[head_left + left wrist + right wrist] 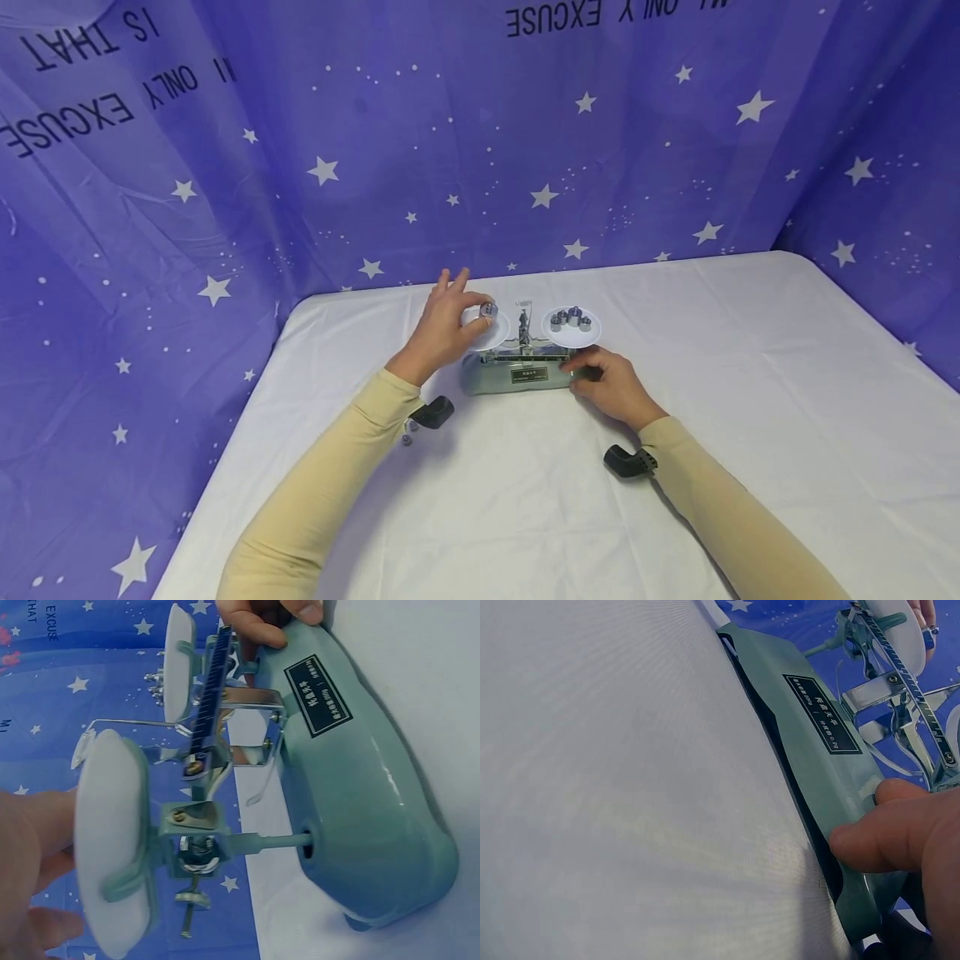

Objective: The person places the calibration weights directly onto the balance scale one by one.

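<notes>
A green two-pan balance scale (487,380) stands on the white cloth. My left hand (444,329) pinches a metal weight (488,309) between thumb and forefinger at the left pan (492,340), its other fingers raised. Whether that weight touches the pan cannot be told. Several metal weights (574,316) sit on the right pan (573,339). At the base's right end, my right hand (613,387) holds the scale, and in the right wrist view the thumb (862,844) lies on the base's front. The left wrist view shows the left pan (112,847) edge-on, hiding the pinched weight.
Small weights (407,439) lie on the white tablecloth (525,500), near the left sleeve and partly behind it. Black wrist cameras (628,462) jut from both forearms. A purple curtain (450,150) with stars and lettering hangs behind the table.
</notes>
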A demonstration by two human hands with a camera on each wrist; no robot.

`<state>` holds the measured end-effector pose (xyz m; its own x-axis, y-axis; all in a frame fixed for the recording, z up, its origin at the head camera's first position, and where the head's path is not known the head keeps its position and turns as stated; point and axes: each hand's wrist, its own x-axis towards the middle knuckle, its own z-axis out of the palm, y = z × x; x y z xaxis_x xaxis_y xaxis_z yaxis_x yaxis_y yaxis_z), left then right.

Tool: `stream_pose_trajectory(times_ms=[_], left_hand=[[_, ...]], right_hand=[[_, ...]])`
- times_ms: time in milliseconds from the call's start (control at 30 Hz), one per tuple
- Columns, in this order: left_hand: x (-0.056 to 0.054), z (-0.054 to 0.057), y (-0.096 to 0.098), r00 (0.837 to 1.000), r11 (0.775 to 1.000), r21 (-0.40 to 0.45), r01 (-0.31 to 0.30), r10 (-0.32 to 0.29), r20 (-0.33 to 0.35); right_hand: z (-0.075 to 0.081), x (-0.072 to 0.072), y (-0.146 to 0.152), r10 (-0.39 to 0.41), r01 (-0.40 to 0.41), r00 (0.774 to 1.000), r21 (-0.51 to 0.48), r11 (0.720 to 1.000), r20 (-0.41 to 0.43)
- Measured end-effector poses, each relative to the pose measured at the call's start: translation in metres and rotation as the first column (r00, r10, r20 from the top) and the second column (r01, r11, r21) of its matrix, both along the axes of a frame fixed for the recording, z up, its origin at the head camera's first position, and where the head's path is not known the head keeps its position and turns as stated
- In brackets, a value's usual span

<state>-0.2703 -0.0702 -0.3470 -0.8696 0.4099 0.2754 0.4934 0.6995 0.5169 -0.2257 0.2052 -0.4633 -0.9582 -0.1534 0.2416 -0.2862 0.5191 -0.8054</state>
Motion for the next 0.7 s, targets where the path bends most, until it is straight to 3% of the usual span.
stream_pose_trajectory(times_ms=[333, 700], left_hand=[[0.0, -0.011, 0.002, 0.999, 0.998, 0.056, -0.042, 0.043, -0.014], [0.0, -0.014, 0.004, 0.998, 0.996, 0.061, -0.057, 0.057, -0.002]], right_hand=[[-0.002, -0.001, 0.0, 0.001, -0.001, 1.0, -0.013, 1.0, -0.005], [-0.002, -0.001, 0.001, 0.001, -0.001, 1.0, -0.014, 1.0, -0.002]])
